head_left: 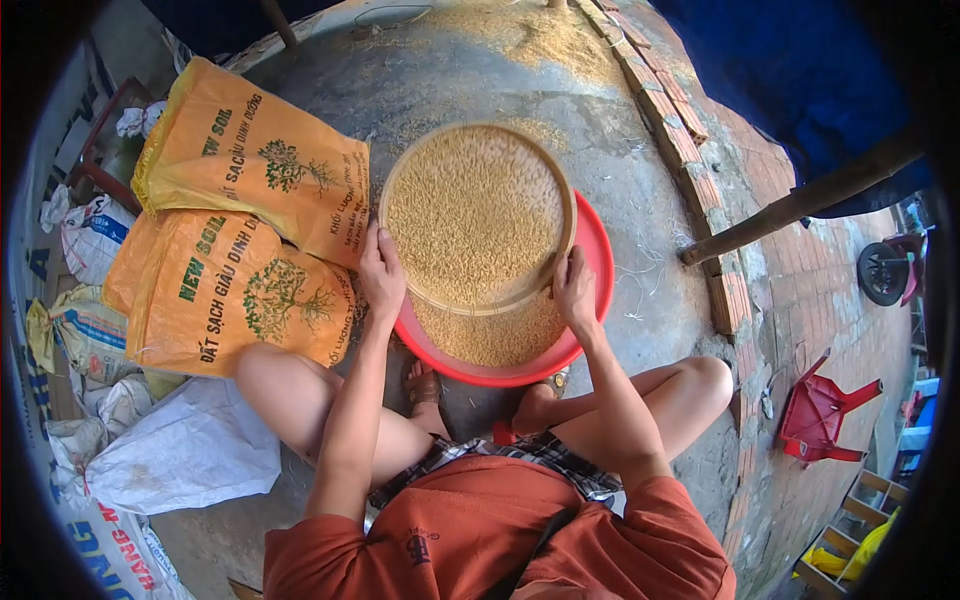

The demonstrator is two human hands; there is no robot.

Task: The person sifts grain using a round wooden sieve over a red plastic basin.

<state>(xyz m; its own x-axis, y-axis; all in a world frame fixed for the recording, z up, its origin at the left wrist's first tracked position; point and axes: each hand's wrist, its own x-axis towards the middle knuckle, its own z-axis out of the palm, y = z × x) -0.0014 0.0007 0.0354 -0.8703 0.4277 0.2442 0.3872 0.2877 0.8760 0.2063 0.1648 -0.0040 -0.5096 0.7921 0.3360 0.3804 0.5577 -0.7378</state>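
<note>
A round sieve [478,127] with a pale rim is spread with golden unhusked grain [470,215]. My left hand [382,270] grips its rim at the lower left. On the lower right side, my right hand [574,287] is closed on the same rim. Beneath the sieve sits a red basin [597,235], with more grain [490,335] lying in it. The sieve covers much of the basin, and whether it rests on the basin's edge cannot be made out.
Orange printed sacks [290,165] lie at the left, beside a white sack [190,445]. A brick edging [690,165] runs down the right, with a wooden pole [800,205] over it. A red plastic stool [825,412] lies tipped over. Grain is scattered [560,45] on the floor ahead.
</note>
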